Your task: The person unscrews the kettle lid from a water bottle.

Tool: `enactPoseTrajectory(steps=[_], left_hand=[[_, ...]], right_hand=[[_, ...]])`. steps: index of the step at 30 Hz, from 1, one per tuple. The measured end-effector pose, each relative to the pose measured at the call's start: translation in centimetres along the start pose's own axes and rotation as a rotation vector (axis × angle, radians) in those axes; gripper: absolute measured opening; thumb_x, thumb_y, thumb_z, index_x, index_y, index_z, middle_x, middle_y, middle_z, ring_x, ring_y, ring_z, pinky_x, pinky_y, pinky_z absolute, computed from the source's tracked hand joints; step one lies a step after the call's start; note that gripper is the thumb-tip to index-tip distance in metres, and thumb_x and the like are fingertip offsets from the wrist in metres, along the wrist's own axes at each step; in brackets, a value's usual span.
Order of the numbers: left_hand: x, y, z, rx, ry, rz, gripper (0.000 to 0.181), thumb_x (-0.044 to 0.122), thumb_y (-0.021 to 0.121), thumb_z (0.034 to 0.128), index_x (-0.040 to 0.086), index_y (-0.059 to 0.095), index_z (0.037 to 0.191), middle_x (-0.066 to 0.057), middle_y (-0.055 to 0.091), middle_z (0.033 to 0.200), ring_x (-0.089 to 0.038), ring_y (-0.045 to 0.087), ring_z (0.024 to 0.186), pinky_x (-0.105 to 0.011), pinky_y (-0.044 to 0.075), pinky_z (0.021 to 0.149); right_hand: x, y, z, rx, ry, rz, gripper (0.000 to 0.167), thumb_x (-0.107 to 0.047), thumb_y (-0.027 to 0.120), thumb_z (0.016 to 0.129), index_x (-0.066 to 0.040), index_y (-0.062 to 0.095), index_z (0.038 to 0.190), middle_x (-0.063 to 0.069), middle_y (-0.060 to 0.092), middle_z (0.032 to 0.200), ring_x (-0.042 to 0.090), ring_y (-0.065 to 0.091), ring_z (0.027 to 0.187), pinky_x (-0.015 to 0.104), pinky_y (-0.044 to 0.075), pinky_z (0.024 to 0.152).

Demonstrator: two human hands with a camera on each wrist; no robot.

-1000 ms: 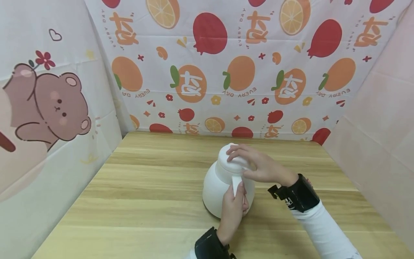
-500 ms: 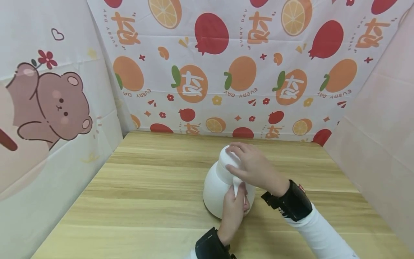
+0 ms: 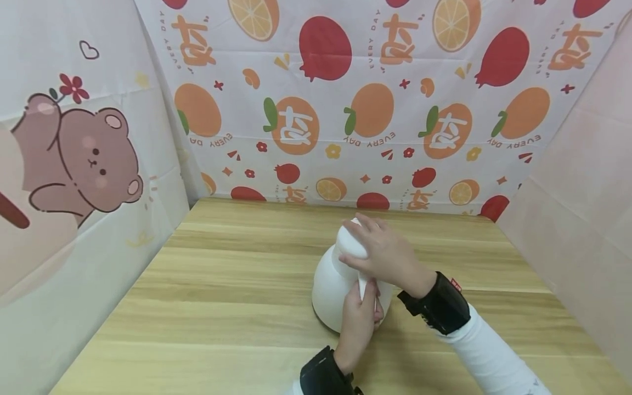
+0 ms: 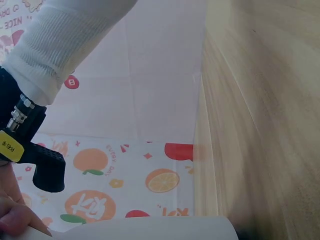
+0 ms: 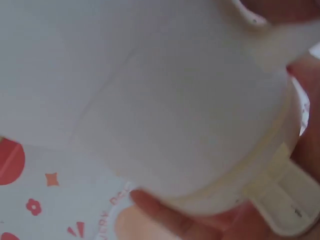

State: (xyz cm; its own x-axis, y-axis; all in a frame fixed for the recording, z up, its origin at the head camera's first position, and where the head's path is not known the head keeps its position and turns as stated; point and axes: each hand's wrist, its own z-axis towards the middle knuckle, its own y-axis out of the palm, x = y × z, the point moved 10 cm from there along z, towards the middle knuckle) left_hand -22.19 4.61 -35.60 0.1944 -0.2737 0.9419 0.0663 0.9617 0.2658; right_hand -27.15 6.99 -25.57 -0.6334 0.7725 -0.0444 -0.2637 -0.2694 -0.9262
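A round-bellied white thermos jug stands upright on the wooden table, its handle towards me. My left hand grips that handle, thumb on top. Over the domed white lid lies my right hand, its fingers and thumb curled round the sides. Seen from the right wrist, fingers wrap the lid rim beside a pale tab, and the jug's neck fills the middle. The left wrist view catches only the edge of the jug body. Part of the lid is hidden under the right palm.
The wood-grain table spreads around the jug on all sides. A fruit-print cloth hangs behind its far edge. To the left hangs a bear-print cloth, to the right a plain pale one. Both wrists wear black camera straps.
My right hand has shifted left and turned over the lid, its thumb sliding round to the lid's near side. The left hand keeps its hold on the handle, and the jug stays in place.
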Motion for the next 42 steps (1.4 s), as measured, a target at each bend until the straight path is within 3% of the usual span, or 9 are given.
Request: enactPoseTrajectory(steps=[5,11,16,21,26,31,36,42], left_hand=[[-0.2,0.0,0.1,-0.006,-0.003,-0.006,0.022,0.012,0.04,0.0992,0.001,0.044,0.081,0.001,0.032,0.045,-0.005,0.029,0.034,-0.017,0.024,0.034],[-0.3,0.0,0.2,-0.011,0.013,-0.008,0.021,0.005,0.038,0.0983,-0.001,0.044,0.079,0.003,0.031,0.044,-0.004,0.028,0.034,-0.016,0.023,0.033],[-0.3,0.0,0.2,-0.015,0.011,-0.002,0.022,0.01,0.038,0.0995,0.0,0.044,0.081,0.002,0.032,0.044,-0.004,0.029,0.034,-0.016,0.024,0.034],[-0.3,0.0,0.1,-0.013,0.001,0.004,0.023,0.014,0.04,0.0998,0.002,0.045,0.081,0.0,0.034,0.045,-0.005,0.03,0.034,-0.017,0.026,0.035],[-0.2,0.0,0.1,-0.011,0.002,0.011,0.023,0.014,0.04,0.0996,0.002,0.045,0.08,0.002,0.034,0.045,-0.004,0.029,0.034,-0.016,0.025,0.034],[-0.1,0.0,0.1,-0.004,0.019,0.018,0.026,0.017,0.041,0.0996,0.001,0.044,0.079,0.002,0.034,0.045,-0.004,0.029,0.034,-0.016,0.024,0.034],[0.3,0.0,-0.1,0.004,0.013,0.008,0.027,0.016,0.042,0.0993,0.0,0.045,0.078,0.001,0.034,0.045,-0.004,0.03,0.034,-0.016,0.025,0.034],[0.0,0.0,0.0,0.014,-0.029,0.007,0.025,0.01,0.04,0.0992,-0.002,0.045,0.078,0.001,0.034,0.046,-0.005,0.03,0.035,-0.015,0.025,0.035]], right_hand=[[0.4,0.2,0.2,-0.052,-0.062,0.066,0.063,-0.052,0.061,0.082,-0.021,0.047,0.134,0.011,0.043,0.135,0.036,0.044,0.116,0.053,0.045,0.08],[0.5,0.1,0.3,-0.045,-0.127,0.113,0.063,-0.05,0.064,0.08,-0.018,0.049,0.132,0.01,0.045,0.134,0.034,0.044,0.116,0.053,0.044,0.082],[0.7,0.1,0.3,-0.032,-0.153,0.152,0.066,-0.049,0.067,0.078,-0.015,0.049,0.132,0.007,0.047,0.132,0.03,0.045,0.117,0.048,0.047,0.081],[1.0,-0.5,0.2,0.037,-0.191,0.218,0.069,-0.046,0.072,0.074,-0.012,0.05,0.13,0.006,0.049,0.13,0.024,0.045,0.117,0.045,0.047,0.081],[1.6,-1.6,0.0,0.145,-0.22,0.356,0.071,-0.035,0.078,0.071,-0.01,0.048,0.131,0.005,0.05,0.129,0.02,0.049,0.111,0.042,0.046,0.084],[3.3,-2.6,-0.5,0.221,-0.144,0.565,0.071,-0.02,0.077,0.072,-0.013,0.043,0.135,0.005,0.05,0.128,0.021,0.051,0.098,0.042,0.048,0.074],[5.8,-3.1,-1.3,0.29,-0.019,0.81,0.061,-0.01,0.065,0.079,-0.012,0.043,0.135,0.01,0.048,0.129,0.029,0.05,0.105,0.047,0.048,0.076],[7.9,-3.2,-2.6,0.361,0.041,1.028,0.054,-0.023,0.054,0.087,-0.01,0.04,0.137,0.01,0.046,0.128,0.028,0.05,0.103,0.03,0.049,0.077]])
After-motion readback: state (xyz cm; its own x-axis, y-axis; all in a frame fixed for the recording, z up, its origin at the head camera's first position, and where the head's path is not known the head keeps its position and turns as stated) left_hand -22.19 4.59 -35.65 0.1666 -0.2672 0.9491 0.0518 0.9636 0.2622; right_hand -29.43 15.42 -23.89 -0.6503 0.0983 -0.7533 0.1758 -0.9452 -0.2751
